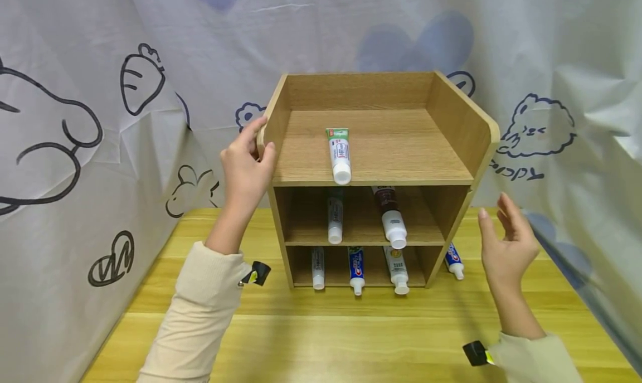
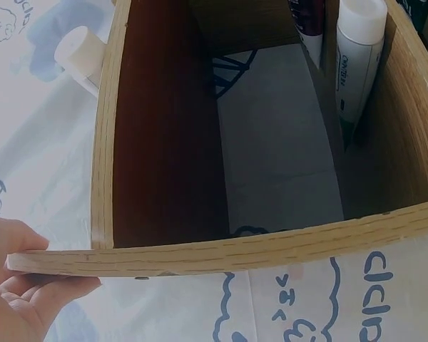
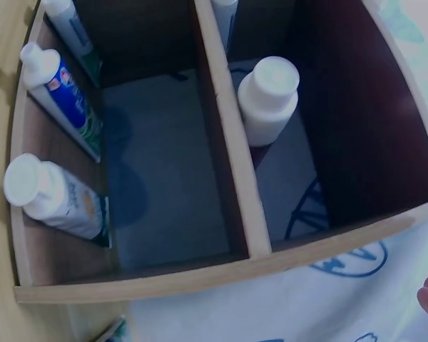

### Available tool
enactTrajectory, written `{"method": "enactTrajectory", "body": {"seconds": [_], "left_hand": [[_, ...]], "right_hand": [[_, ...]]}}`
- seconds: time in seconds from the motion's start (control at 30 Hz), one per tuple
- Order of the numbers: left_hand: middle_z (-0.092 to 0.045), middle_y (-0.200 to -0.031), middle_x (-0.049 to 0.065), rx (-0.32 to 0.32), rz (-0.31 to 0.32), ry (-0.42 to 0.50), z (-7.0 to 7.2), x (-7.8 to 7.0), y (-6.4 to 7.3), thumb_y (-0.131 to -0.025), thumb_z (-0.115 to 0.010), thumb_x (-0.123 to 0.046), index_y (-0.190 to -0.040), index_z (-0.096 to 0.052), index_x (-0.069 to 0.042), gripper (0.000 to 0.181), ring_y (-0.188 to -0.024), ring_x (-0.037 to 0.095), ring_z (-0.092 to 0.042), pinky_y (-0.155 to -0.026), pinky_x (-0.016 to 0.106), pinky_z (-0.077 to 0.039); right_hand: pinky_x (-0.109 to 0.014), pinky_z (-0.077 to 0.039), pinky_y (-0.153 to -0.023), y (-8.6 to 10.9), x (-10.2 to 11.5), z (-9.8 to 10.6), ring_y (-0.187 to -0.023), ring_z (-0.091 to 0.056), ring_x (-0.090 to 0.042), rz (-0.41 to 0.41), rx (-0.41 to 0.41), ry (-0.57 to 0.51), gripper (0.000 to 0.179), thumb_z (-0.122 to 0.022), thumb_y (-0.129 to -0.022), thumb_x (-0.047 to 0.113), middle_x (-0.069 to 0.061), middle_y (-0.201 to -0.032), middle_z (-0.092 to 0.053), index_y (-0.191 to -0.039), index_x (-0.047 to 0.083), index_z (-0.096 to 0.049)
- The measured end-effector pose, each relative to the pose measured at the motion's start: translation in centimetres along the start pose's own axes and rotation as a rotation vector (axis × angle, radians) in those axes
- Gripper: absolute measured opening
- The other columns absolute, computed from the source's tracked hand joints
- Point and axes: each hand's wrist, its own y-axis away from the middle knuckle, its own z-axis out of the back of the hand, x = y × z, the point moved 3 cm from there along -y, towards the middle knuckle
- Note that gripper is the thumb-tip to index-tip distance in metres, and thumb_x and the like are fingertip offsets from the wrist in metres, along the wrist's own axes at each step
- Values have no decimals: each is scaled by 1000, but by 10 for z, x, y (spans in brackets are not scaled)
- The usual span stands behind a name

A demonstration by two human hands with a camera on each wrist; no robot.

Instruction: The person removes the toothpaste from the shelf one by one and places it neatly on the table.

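A wooden shelf stands on the table, and my left hand grips the front edge of its upper left side panel. The left wrist view shows thumb and fingers on either side of that panel. To the right of the shelf, my right hand hovers apart from it, fingers loosely bent, holding nothing. On the top board lies a green-and-white toothpaste tube, cap forward. The middle level holds a white tube and a brown-and-white one.
At the bottom level lie a white tube, a blue-and-white tube and a white tube with a yellow mark. Another blue tube is on the wooden table, right of the shelf. A patterned white cloth hangs behind.
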Motion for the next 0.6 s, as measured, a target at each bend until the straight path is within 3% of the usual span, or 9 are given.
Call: {"method": "enactTrajectory", "body": {"seconds": [0.33, 0.6], "left_hand": [[-69, -80, 22, -5, -1, -19, -1, 0, 2, -83, -55, 1, -123, -58, -2, 40, -59, 22, -58, -46, 8, -36], [-68, -76, 22, -13, -3, -37, -1, 0, 1, -83, -55, 0, -124, -58, -4, 41, -57, 21, -55, -45, 9, -36]], "right_hand": [[-18, -48, -93, 3, 33, -5, -105, -61, -11, 60, -21, -182, 39, -66, -75, -8, -1, -113, -67, -114, -2, -63], [-23, -48, -94, 6, 61, -19, -105, -61, -16, 135, 9, -340, 40, -64, -73, -14, -4, -111, -67, -112, -7, -63]]}}
